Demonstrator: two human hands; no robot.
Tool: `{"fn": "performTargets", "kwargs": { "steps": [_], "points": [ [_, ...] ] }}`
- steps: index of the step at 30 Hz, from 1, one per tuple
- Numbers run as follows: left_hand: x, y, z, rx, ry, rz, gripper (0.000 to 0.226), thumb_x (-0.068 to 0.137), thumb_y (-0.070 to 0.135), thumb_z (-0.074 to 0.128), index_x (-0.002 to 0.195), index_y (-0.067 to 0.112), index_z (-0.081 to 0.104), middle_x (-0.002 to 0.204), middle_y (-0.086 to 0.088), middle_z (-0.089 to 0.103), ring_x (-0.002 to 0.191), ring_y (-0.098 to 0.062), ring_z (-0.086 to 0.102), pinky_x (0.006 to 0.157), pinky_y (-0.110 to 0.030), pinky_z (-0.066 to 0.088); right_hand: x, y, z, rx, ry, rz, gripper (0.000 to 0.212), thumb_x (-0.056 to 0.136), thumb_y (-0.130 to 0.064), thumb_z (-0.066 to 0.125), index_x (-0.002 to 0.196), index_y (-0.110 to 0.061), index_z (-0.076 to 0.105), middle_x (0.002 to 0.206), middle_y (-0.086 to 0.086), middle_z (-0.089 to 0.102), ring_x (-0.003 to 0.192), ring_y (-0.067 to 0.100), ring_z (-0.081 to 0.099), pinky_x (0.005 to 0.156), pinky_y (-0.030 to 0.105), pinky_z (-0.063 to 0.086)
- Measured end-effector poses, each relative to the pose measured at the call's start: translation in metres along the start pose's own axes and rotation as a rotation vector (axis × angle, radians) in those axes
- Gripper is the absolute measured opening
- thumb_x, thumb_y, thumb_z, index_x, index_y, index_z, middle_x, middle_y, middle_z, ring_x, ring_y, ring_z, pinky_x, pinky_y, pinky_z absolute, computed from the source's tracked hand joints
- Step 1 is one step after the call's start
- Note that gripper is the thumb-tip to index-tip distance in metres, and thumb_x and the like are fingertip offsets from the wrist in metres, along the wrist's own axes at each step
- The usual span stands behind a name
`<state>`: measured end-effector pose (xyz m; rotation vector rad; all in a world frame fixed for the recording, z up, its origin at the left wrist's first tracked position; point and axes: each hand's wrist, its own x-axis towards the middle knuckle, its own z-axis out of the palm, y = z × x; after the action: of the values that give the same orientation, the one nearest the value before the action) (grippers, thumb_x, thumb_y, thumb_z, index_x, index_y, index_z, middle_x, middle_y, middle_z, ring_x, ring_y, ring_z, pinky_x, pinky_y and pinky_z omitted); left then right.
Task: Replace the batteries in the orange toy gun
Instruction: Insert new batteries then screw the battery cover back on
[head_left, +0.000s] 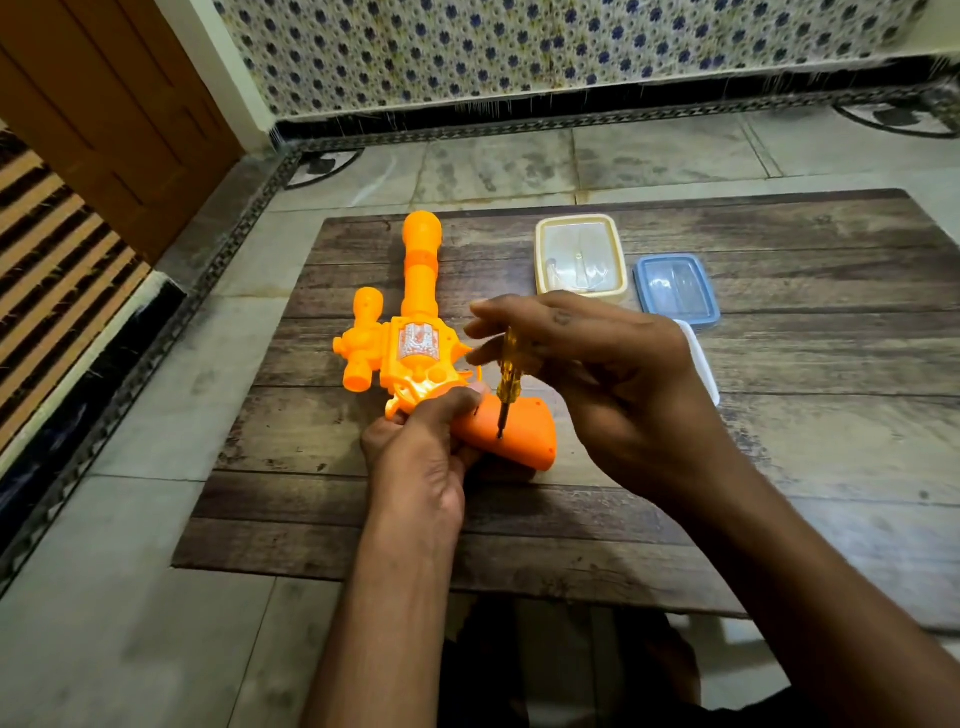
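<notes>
Orange toy gun (415, 338) flat on board (779, 441)

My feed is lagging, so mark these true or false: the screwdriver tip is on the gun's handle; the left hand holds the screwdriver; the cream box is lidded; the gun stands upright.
1. The screwdriver tip is on the handle of the orange toy gun. True.
2. The left hand holds the screwdriver. False: the right hand does; the left steadies the gun.
3. The cream box is lidded. True.
4. The gun stands upright. False: it lies flat on the wooden board.
</notes>
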<state>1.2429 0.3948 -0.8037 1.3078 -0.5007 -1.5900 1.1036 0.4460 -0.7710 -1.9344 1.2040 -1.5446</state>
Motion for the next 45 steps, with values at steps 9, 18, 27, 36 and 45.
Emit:
{"fn": "performTargets", "kwargs": {
  "steps": [9, 18, 27, 36, 45],
  "points": [
    [-0.0042, 0.0026, 0.0029, -0.014, -0.005, -0.009, 0.030, 0.078, -0.017, 0.070, 0.102, 0.001, 0.066, 0.096, -0.018, 0.074, 0.093, -0.035, 0.072, 0.082, -0.062, 0.059, 0.0012, 0.0013, 0.0014, -0.145, 0.112, -0.068, 0.024, 0.096, 0.002, 0.066, 0.120, 0.001, 0.072, 0.104, 0.013, 0.071, 0.097, 0.021, 0.072, 0.080, 0.038, 0.057],
    [-0.0042, 0.0021, 0.0036, -0.005, -0.003, -0.002, 0.031, 0.077, -0.015, 0.073, 0.102, 0.003, 0.067, 0.113, -0.026, 0.073, 0.107, -0.043, 0.071, 0.081, -0.072, 0.055, 0.0018, 0.0028, -0.0009, -0.166, 0.155, -0.062, 0.030, 0.091, -0.007, 0.076, 0.121, -0.004, 0.073, 0.089, 0.015, 0.058, 0.083, 0.028, 0.065, 0.073, 0.036, 0.054],
    [-0.0027, 0.0001, 0.0032, -0.002, 0.006, -0.017, 0.025, 0.079, -0.015, 0.071, 0.097, 0.003, 0.067, 0.093, -0.016, 0.074, 0.086, -0.031, 0.072, 0.066, -0.052, 0.062, 0.0029, 0.0027, -0.0003, -0.169, 0.097, -0.038, 0.031, 0.089, -0.006, 0.078, 0.120, -0.006, 0.074, 0.085, 0.014, 0.059, 0.079, 0.026, 0.067, 0.069, 0.039, 0.053],
    [0.0039, -0.0003, -0.0019, -0.010, 0.032, -0.036, 0.045, 0.076, -0.014, 0.072, 0.119, -0.003, 0.064, 0.101, -0.018, 0.074, 0.080, -0.025, 0.073, 0.051, -0.037, 0.062, 0.0011, 0.0011, -0.0022, -0.074, -0.054, 0.001, 0.050, 0.085, 0.030, 0.056, 0.125, 0.002, 0.068, 0.114, 0.008, 0.074, 0.110, 0.013, 0.071, 0.094, 0.032, 0.058],
    [0.0003, 0.0008, 0.0004, 0.010, 0.033, -0.017, 0.045, 0.075, -0.015, 0.075, 0.116, 0.000, 0.065, 0.100, -0.015, 0.074, 0.087, -0.026, 0.072, 0.070, -0.047, 0.062, 0.0022, 0.0027, -0.0025, -0.269, 0.058, -0.062, 0.020, 0.096, -0.011, 0.071, 0.115, -0.005, 0.075, 0.091, 0.011, 0.064, 0.082, 0.023, 0.067, 0.071, 0.038, 0.053]
  ]
}}
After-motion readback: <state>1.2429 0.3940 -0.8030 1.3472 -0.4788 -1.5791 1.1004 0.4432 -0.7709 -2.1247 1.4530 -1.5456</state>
